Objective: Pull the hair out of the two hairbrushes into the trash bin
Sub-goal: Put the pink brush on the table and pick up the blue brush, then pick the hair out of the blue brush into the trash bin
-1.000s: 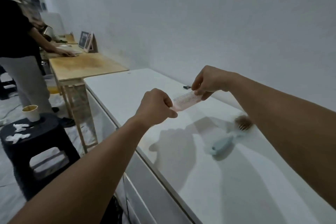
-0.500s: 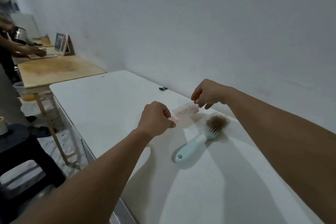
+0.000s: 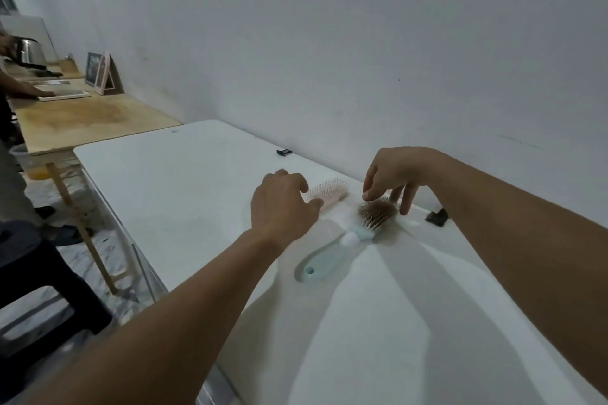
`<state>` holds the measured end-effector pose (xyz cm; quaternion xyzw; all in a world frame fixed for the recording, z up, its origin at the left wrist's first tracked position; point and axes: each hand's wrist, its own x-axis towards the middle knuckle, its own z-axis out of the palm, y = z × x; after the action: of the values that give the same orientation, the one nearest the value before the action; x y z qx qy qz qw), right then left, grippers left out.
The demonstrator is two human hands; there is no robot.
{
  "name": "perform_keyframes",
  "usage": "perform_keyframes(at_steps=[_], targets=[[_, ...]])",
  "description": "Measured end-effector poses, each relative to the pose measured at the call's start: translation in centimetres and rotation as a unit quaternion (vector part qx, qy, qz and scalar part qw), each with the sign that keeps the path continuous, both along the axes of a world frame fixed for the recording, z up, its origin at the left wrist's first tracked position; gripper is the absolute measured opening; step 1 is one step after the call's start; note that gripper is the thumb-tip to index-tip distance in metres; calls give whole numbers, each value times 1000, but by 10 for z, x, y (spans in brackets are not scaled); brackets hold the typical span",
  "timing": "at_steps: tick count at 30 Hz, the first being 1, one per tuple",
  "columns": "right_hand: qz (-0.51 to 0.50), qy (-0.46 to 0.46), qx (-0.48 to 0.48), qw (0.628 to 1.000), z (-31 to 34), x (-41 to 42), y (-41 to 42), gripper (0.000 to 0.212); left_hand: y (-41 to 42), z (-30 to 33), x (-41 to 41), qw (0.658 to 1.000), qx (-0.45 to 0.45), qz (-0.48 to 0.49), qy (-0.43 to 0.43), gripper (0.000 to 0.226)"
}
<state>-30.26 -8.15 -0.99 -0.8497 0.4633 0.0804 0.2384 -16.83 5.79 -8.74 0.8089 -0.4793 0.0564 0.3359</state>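
Right hand (image 3: 391, 179), fingers spread and empty over the hair-matted pale blue plastic hairbrush (image 3: 355, 228) on the white tabletop (image 3: 184, 181) (left hand (image 3: 283, 204) loose, holding nothing), should pinch the tuft low, we reckon.

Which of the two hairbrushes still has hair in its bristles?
The light blue hairbrush, under the right hand, has a brown wad of hair. The pink hairbrush beside it looks clean.
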Motion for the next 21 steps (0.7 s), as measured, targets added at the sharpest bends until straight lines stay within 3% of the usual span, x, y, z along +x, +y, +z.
perform_keyframes(at_steps=[3,6,9,13,18,21], targets=[[-9,-21,11,1000,-3,-3,5,34,2,5,-17,992,51,-81,82,45],[-15,-60,21,998,-6,-4,10,30,7,3,-31,980,126,-125,93,58],[-18,-81,35,996,-8,-4,17,31,11,5,-38,976,132,-128,117,38],[-3,-92,51,994,-4,-5,29,26,27,13,-39,960,132,-96,228,21],[24,-140,58,988,13,3,49,24,58,24,-18,889,93,-91,440,19],[61,-153,49,985,26,18,71,29,83,31,-6,874,88,-80,471,12]])
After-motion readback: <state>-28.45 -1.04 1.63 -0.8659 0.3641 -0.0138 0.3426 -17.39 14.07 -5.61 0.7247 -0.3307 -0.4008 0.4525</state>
